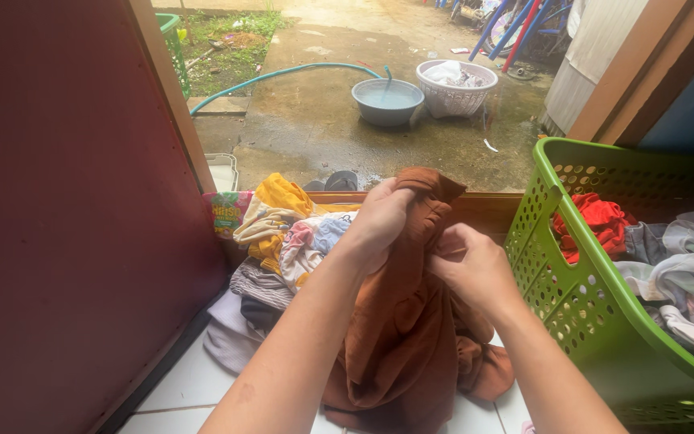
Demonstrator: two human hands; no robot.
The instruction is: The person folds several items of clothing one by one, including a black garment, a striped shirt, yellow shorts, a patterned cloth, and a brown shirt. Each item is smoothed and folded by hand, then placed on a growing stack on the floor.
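Both hands are engaged on one rust-brown cloth garment (411, 321), which hangs bunched in front of the person, just left of the green perforated plastic laundry basket (560, 273). The left hand (379, 221) is clenched round the garment's upper edge, fingers fully wrapped in the fabric. The right hand (471, 269) pinches a fold of the same garment a little lower, nearer the basket; its grip is narrow, thumb and fingers pressed on cloth. The lower end of the garment trails onto the white tiled floor (194, 386).

State of the work, as judged from how things lie: the basket already holds several pieces, among them a red cloth item (600, 221) and grey and patterned cloths (684, 273). A loose heap of mixed clothing (283, 241), yellow, pink, striped and grey, lies on the floor to the left of the basket, beyond the left forearm, and appears not yet handled. The brown garment is neither in the basket nor on the heap; it is in hand between the two.

Beyond the basket, outdoors on wet concrete, stand a grey-blue round basin of water (387, 100) and a white basin with wet cloths (457, 87), with a green hose (283, 74) leading to them.
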